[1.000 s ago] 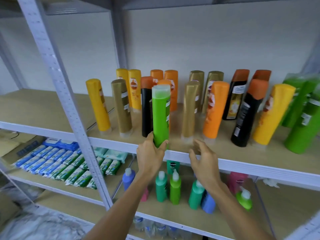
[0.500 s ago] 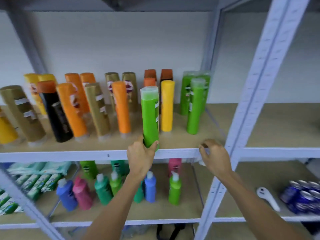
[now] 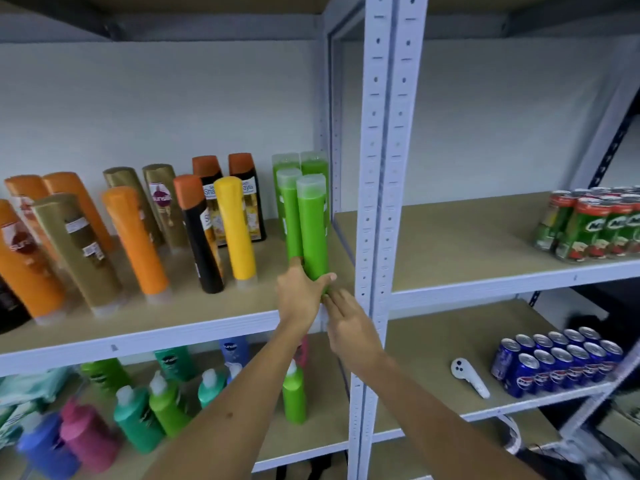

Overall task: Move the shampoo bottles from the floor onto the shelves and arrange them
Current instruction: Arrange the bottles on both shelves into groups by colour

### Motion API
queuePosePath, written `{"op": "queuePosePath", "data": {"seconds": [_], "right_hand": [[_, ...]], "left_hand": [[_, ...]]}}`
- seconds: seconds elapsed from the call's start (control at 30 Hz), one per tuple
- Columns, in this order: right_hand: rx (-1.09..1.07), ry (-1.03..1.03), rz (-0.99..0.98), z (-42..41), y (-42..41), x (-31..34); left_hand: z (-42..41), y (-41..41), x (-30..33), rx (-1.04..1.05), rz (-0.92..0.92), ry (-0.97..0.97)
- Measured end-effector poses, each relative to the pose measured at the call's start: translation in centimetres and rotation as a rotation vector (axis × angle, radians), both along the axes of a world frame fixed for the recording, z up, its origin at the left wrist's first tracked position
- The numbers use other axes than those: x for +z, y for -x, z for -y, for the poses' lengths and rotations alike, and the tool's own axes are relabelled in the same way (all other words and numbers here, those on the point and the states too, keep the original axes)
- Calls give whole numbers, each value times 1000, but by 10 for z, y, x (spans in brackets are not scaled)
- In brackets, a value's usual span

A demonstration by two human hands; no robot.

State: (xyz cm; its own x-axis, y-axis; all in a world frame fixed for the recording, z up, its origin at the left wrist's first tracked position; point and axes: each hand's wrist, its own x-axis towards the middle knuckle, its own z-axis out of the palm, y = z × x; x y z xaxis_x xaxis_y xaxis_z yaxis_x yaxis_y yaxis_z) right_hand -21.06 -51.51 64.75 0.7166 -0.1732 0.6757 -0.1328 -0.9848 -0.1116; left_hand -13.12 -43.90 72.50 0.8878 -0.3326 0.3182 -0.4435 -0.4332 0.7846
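1. Green plastic shampoo bottle (image 3: pixel 312 226) with clear cap: upright at right end of beige board shelf (image 3: pixel 194 306), beside three similar green bottles (image 3: pixel 289 209).
2. Left hand (image 3: pixel 300 295): wrapped around its base.
3. Right hand (image 3: pixel 349 323): fingers straight, tips touching bottle's bottom edge.
4. Lower shelf: coloured pump bottles (image 3: pixel 138 414).
5. Right bay: blue cans (image 3: pixel 554 362), green cans (image 3: pixel 595 226).

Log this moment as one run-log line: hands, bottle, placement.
left hand: grips green bottle base | right hand: fingers straight at bottle base | bottle: upright at shelf right end, beside three green bottles
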Motion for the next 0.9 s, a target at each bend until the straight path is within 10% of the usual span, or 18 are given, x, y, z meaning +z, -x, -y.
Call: {"op": "queuePosePath", "data": {"seconds": [0.9], "right_hand": [[-71,45,-89,-3,1,-16]], "left_hand": [[37,-29,-18,-97,-4,-109]]}}
